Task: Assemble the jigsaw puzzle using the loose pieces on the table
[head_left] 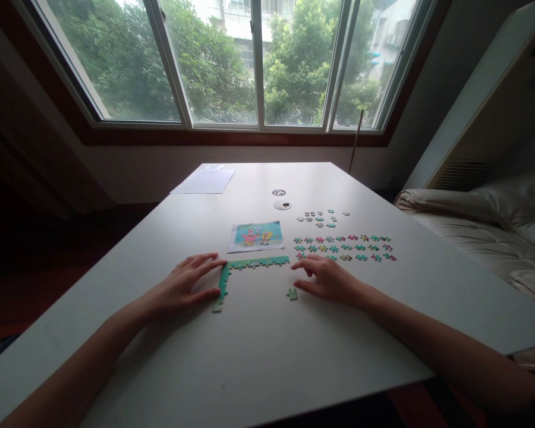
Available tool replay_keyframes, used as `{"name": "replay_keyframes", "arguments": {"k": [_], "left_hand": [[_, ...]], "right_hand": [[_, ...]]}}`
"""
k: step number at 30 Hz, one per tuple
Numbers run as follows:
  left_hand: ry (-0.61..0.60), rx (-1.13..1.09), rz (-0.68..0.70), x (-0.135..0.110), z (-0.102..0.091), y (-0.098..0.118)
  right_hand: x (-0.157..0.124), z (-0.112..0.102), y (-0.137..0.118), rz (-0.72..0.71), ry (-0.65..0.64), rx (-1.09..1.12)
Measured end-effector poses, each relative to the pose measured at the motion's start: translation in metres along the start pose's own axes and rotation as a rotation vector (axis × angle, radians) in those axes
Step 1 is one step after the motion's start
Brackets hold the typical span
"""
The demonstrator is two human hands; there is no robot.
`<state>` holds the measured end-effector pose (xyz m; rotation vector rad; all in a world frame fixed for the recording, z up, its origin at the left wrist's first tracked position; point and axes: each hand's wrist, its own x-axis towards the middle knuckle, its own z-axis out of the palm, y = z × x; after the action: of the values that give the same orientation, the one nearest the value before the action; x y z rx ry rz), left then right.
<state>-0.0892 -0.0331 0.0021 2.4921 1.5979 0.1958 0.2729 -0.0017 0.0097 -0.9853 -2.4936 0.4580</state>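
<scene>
My left hand lies open at the left side of a joined strip of jigsaw pieces, its fingertips touching the outer edge. The strip forms a corner, running along the top and down the left. My right hand hovers or rests on the table with fingers apart, beside the right end of the top strip. A loose green jigsaw piece lies just left of its thumb, and I see nothing held. Behind the strip lies a picture sheet with cartoon figures.
Rows of loose jigsaw pieces lie right of the picture, partly behind my right hand. Two round discs sit farther back. White paper lies at the far left of the white table. A couch stands at right.
</scene>
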Motion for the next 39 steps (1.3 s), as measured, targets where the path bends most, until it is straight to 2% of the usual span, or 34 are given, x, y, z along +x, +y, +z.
{"name": "replay_keyframes", "arguments": {"k": [8, 15, 19, 23, 27, 30, 35, 39], "left_hand": [[0.022, 0.015, 0.009, 0.001, 0.005, -0.007], [0.054, 0.025, 0.011, 0.001, 0.005, -0.007], [0.051, 0.010, 0.006, 0.001, 0.003, -0.007], [0.046, -0.008, -0.003, 0.004, 0.001, -0.008], [0.042, -0.032, -0.011, 0.012, -0.005, -0.006], [-0.012, -0.043, -0.030, 0.020, -0.016, 0.001], [-0.126, -0.040, -0.098, 0.039, -0.037, 0.015], [-0.073, -0.025, -0.085, 0.056, -0.042, 0.026]], "right_hand": [[-0.002, -0.001, -0.009, -0.048, -0.081, 0.017], [-0.002, 0.001, -0.009, -0.073, -0.073, 0.004], [0.001, -0.007, -0.001, -0.077, -0.033, -0.009], [0.014, -0.031, 0.024, 0.005, 0.037, -0.055], [0.029, -0.058, 0.065, 0.185, 0.052, -0.189], [0.037, -0.071, 0.097, 0.332, 0.072, -0.301], [0.045, -0.073, 0.131, 0.441, 0.082, -0.353], [0.049, -0.067, 0.139, 0.482, 0.053, -0.346]]}}
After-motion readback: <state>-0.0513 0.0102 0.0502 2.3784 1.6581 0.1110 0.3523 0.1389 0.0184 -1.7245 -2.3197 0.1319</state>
